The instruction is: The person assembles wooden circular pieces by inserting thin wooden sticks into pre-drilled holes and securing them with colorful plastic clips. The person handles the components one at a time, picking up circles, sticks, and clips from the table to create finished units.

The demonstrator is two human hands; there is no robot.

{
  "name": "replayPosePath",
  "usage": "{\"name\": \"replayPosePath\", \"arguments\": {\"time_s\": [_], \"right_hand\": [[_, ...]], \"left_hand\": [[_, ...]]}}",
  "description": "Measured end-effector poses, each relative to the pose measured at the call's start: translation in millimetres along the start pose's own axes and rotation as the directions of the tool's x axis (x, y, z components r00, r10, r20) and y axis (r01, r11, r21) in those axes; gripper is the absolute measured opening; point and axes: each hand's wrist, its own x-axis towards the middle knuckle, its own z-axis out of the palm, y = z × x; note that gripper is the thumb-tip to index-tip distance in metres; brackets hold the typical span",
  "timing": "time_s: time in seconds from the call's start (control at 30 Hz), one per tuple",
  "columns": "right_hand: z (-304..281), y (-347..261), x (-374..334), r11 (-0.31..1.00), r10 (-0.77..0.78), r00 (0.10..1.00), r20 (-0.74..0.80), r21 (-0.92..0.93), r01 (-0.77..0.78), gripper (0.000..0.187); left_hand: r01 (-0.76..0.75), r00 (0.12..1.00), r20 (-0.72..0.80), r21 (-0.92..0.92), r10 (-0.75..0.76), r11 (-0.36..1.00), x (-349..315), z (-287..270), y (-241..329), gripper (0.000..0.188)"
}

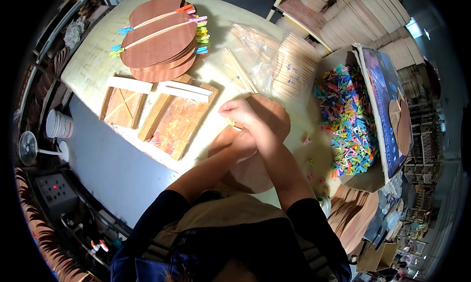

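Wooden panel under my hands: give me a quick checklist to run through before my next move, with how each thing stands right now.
1. Panel lying under both hands: ok.
2. Yellow clip within reach of the right hand: ok, it shows right by the fingers; whether it is clamped on anything: cannot tell.
3. Left hand grip: cannot tell, its fingers are hidden.
4. Spare clips in the box: ok, a large heap.
5. Wooden strips at hand: ok, bundled beyond the panel.
6. Area right of the panel free of loose clips: not ok, a few lie there.
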Motion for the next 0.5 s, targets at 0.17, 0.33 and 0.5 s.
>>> {"name": "replayPosePath", "arguments": {"time_s": [0.17,0.33,0.5], "right_hand": [[-18.5,-7.6,-16.6,0.967,0.079,0.987,0.139,-0.249,-0.042,0.021],[-107.1,26.3,-72.7,0.838,-0.372,0.665,-0.647,-0.542,-0.058,0.044],[-136.3,153.9,-164.3,0.412,-0.238,0.258,-0.936,-0.338,-0.847,0.048]], "left_hand": [[-0.46,0.87,0.166,0.611,0.464,0.644,8.1,-8.2,-11.7,0.016],[-0.574,0.808,0.308,0.605,0.503,0.552,6.3,-18.3,11.2,0.007],[-0.586,0.808,0.373,0.59,0.455,0.556,15.1,-18.0,-5.4,0.007]]}}
